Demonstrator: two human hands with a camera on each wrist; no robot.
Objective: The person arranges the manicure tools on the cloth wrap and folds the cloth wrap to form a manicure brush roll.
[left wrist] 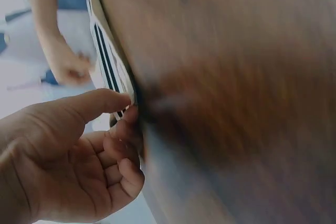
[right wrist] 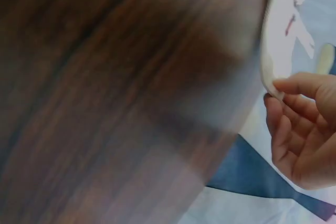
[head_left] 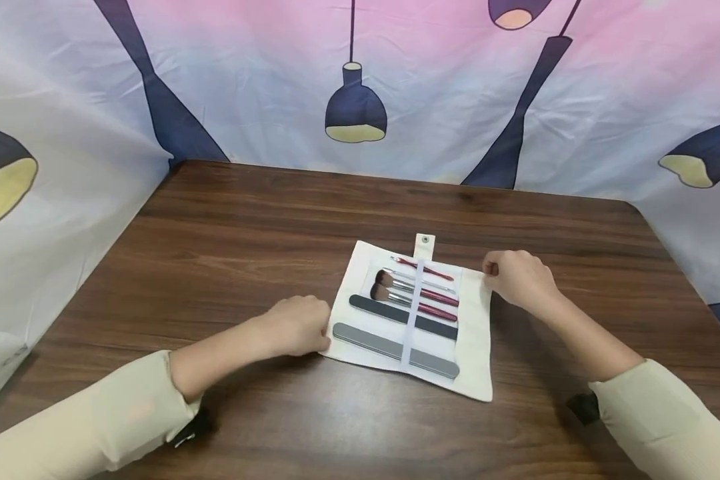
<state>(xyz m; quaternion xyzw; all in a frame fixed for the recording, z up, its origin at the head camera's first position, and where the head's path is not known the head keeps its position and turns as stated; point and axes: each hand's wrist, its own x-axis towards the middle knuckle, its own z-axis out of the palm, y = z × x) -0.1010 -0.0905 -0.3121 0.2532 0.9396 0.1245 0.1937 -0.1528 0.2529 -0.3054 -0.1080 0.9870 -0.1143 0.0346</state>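
A cream fabric tool roll (head_left: 475,347) lies unfolded on the table, turned at a slight angle. Under its white elastic strap are a grey nail file (head_left: 372,343), a dark nail file (head_left: 375,307), two brushes (head_left: 383,292) with red handles, a thin pale tool, and a slim red tool (head_left: 438,271). My left hand (head_left: 297,325) pinches the roll's left edge near the lower corner, between thumb and finger in the left wrist view. At the upper right corner, my right hand (head_left: 519,277) pinches the fabric, thumb on top in the right wrist view.
The brown wood-grain table (head_left: 246,233) extends on all sides of the roll. A snap tab (head_left: 425,245) sticks out from the roll's far edge. Behind the table hangs a cloth (head_left: 264,87) printed with lamps.
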